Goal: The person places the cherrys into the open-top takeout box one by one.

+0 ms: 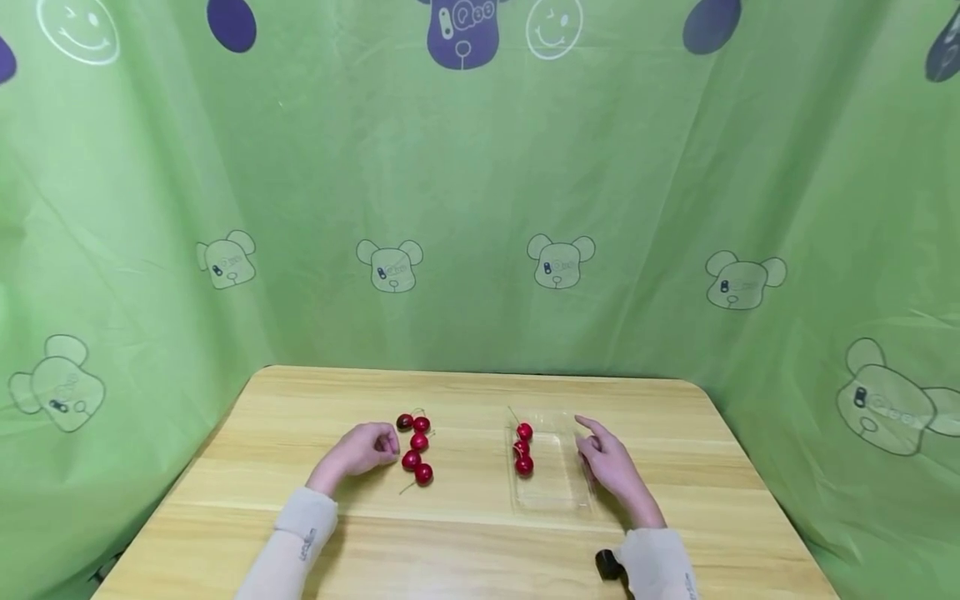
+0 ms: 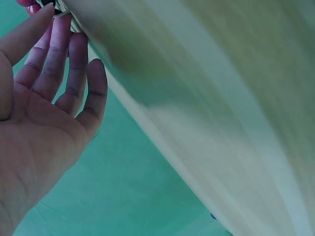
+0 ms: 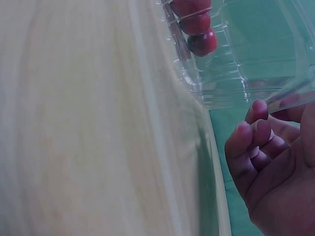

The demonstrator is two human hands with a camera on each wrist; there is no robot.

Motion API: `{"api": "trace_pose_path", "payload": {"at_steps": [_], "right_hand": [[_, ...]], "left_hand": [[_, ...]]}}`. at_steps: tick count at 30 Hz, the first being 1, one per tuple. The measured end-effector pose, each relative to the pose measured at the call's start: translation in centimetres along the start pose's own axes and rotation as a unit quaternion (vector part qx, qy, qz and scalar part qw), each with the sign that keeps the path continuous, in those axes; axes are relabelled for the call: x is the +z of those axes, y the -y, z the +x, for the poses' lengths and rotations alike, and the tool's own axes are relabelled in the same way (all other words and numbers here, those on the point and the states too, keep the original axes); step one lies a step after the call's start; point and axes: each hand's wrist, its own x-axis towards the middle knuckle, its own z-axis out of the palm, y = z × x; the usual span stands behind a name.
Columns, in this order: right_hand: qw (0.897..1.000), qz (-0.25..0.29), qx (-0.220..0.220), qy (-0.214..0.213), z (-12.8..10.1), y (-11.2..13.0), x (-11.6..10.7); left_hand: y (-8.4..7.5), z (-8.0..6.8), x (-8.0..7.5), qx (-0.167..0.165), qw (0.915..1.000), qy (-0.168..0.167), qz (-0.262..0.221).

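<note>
Several red cherries (image 1: 419, 442) with thin stems lie in a loose column on the table. At their left side, my left hand (image 1: 367, 447) brings thumb and fingertips together on what looks like a cherry's thin stem (image 2: 61, 14). The other fingers stay loosely bent. A clear plastic box (image 1: 551, 502) stands to the right, with a row of 3 cherries (image 1: 524, 466) along its left side. My right hand (image 1: 609, 463) grips the box's right edge, its index finger stretched forward. In the right wrist view, curled fingers (image 3: 241, 140) meet the box's rim.
The wooden table (image 1: 465, 550) carries everything, and its far edge meets a green curtain (image 1: 480, 325) printed with bear heads. A small black object (image 1: 608, 565) is beside the right sleeve (image 1: 658, 562).
</note>
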Motion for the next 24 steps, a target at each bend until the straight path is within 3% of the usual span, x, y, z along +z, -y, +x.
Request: {"api": "trace_pose_path", "payload": {"at_steps": [12,24], "right_hand": [[1.000,-0.004,-0.002,-0.005,0.13,0.03,0.00],[1.000,0.012,-0.007,-0.004,-0.03,0.37,-0.08]], "left_hand": [[-0.04,0.00,-0.09,-0.005,0.9999,-0.002,0.015],[-0.44,-0.06,-0.28,-0.014,0.9991,-0.040,0.008]]}}
